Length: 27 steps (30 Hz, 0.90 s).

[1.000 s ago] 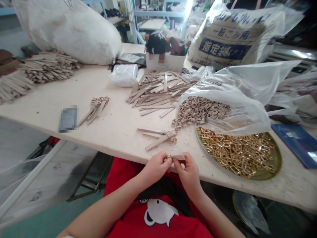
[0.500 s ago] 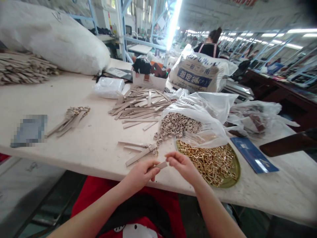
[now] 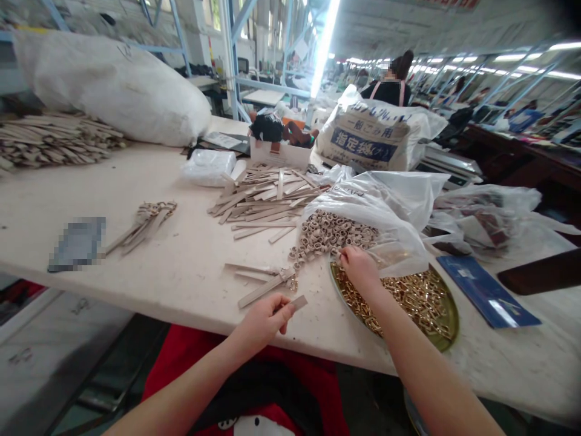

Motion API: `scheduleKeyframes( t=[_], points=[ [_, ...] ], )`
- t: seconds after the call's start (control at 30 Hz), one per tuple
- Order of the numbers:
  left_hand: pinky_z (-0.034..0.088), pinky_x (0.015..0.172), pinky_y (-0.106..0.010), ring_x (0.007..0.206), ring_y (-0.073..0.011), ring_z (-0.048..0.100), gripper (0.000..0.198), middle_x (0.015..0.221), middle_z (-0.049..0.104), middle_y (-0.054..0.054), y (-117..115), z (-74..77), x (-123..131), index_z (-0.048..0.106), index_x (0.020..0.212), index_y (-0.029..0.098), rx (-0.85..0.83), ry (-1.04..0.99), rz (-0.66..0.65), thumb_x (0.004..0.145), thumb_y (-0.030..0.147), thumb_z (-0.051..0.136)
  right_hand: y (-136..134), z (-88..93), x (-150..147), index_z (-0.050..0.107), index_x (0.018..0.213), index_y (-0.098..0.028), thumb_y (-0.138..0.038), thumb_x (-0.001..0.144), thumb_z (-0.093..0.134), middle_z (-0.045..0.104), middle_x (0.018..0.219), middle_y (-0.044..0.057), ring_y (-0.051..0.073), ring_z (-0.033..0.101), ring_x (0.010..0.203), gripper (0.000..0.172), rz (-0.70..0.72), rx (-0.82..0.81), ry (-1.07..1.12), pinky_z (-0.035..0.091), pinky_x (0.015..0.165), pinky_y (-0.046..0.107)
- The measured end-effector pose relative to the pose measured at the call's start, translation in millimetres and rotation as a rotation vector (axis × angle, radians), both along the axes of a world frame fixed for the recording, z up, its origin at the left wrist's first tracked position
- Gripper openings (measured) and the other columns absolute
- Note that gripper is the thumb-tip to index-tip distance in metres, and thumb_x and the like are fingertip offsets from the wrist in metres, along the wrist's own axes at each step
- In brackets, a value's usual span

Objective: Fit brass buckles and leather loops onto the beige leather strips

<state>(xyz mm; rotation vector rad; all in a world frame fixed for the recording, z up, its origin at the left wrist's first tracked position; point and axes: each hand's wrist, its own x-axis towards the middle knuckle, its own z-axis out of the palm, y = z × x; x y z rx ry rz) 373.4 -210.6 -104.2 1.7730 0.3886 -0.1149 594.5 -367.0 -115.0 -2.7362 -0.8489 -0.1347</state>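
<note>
My left hand (image 3: 265, 318) is closed on a short beige strap (image 3: 297, 302) at the table's near edge. My right hand (image 3: 359, 266) reaches to the heap of small beige loops (image 3: 329, 233) spilling from a clear plastic bag (image 3: 385, 206), fingers bent at the loops; whether it holds one I cannot make out. A round brass tray (image 3: 447, 336) full of gold buckles (image 3: 408, 300) lies just under and right of that hand. Two or three finished straps (image 3: 263, 281) lie in front of my left hand.
A pile of loose beige straps (image 3: 267, 197) lies mid-table, a small bundle (image 3: 145, 221) to the left, more stacks (image 3: 49, 139) and a big white sack (image 3: 113, 91) far left. A printed bag (image 3: 376, 136), a white box (image 3: 279, 151), a blue card (image 3: 488, 293) and a person (image 3: 390, 85) lie beyond.
My right hand let go of the strap and moved forward and right to the loops by the bag. My left hand keeps the strap. The camera view has lifted.
</note>
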Motion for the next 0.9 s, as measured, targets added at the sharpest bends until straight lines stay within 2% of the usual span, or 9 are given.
scheduleKeyframes(
  t=[0.1,0.2,0.27,0.37,0.47,0.63,0.7,0.77,0.9],
  points=[
    [0.029,0.046,-0.019,0.042,-0.0065,0.035,0.029,0.049,0.048,0.006,0.7,5.5,6.6,0.049,0.075,0.017,-0.007,-0.028,0.079,0.081,0.045,0.043,0.9,7.1,-29.9,0.057,0.087,-0.016,-0.028,0.084,0.039,0.063,0.079,0.006,0.016,0.056,0.071,0.022,0.097,0.194,0.212,0.041,0.063,0.026],
    [0.029,0.046,-0.019,0.042,-0.0066,0.036,0.030,0.051,0.048,0.005,0.8,8.6,11.9,0.050,0.077,0.016,0.010,-0.053,0.134,0.081,0.045,0.042,12.0,12.0,-70.3,0.055,0.076,-0.017,-0.040,0.081,0.045,0.059,0.063,0.000,0.011,0.048,0.052,0.026,0.235,0.540,0.792,0.038,0.051,0.024],
    [0.030,0.047,-0.019,0.044,-0.0069,0.038,0.031,0.051,0.049,0.005,1.1,7.5,11.9,0.052,0.077,0.016,0.029,-0.064,0.126,0.081,0.045,0.042,20.3,14.6,-94.0,0.055,0.075,-0.017,-0.045,0.077,0.050,0.057,0.059,-0.001,0.009,0.045,0.048,0.029,0.245,0.655,1.062,0.035,0.048,0.023],
    [0.031,0.047,-0.019,0.046,-0.0075,0.041,0.029,0.051,0.050,0.004,2.3,3.4,6.2,0.054,0.075,0.016,0.092,-0.040,0.101,0.080,0.043,0.044,27.0,17.0,-115.1,0.056,0.079,-0.017,-0.048,0.072,0.056,0.057,0.057,-0.002,0.008,0.042,0.045,0.032,0.181,0.724,1.276,0.033,0.044,0.022],
    [0.031,0.047,-0.019,0.046,-0.0076,0.043,0.027,0.050,0.050,0.005,4.0,1.2,-0.5,0.054,0.073,0.017,0.177,0.004,0.103,0.079,0.040,0.044,25.3,15.3,-122.6,0.057,0.086,-0.016,-0.048,0.073,0.055,0.059,0.065,0.000,0.008,0.045,0.049,0.034,0.154,0.761,1.340,0.036,0.047,0.023],
    [0.028,0.044,-0.019,0.044,-0.0070,0.038,0.030,0.049,0.045,0.006,4.4,3.2,-5.0,0.054,0.069,0.017,0.200,0.021,-0.031,0.079,0.043,0.043,17.2,2.4,-128.6,0.060,0.090,-0.016,-0.043,0.075,0.055,0.055,0.060,-0.002,0.009,0.044,0.050,0.032,0.145,0.729,1.063,0.035,0.049,0.024],
    [0.026,0.044,-0.019,0.045,-0.0069,0.036,0.032,0.050,0.043,0.006,4.6,5.0,-6.3,0.055,0.070,0.017,0.202,0.016,-0.070,0.079,0.044,0.042,14.9,-2.1,-130.7,0.062,0.090,-0.016,-0.044,0.075,0.054,0.055,0.059,-0.002,0.009,0.045,0.051,0.032,0.154,0.727,1.058,0.035,0.050,0.025],
    [0.026,0.044,-0.019,0.045,-0.0069,0.035,0.033,0.051,0.042,0.005,5.7,7.5,-8.1,0.057,0.071,0.016,0.192,0.011,-0.095,0.079,0.045,0.042,13.0,-4.4,-132.0,0.063,0.090,-0.017,-0.043,0.075,0.055,0.054,0.060,-0.002,0.009,0.044,0.051,0.031,0.152,0.771,1.157,0.034,0.050,0.024],
    [0.027,0.044,-0.018,0.046,-0.0068,0.037,0.032,0.052,0.042,0.005,9.4,11.8,-10.9,0.058,0.073,0.016,0.157,-0.001,-0.159,0.079,0.043,0.042,11.5,-6.1,-134.0,0.062,0.091,-0.017,-0.039,0.072,0.060,0.050,0.058,-0.003,0.007,0.039,0.048,0.029,0.111,0.859,1.541,0.030,0.045,0.022]
  ],
)
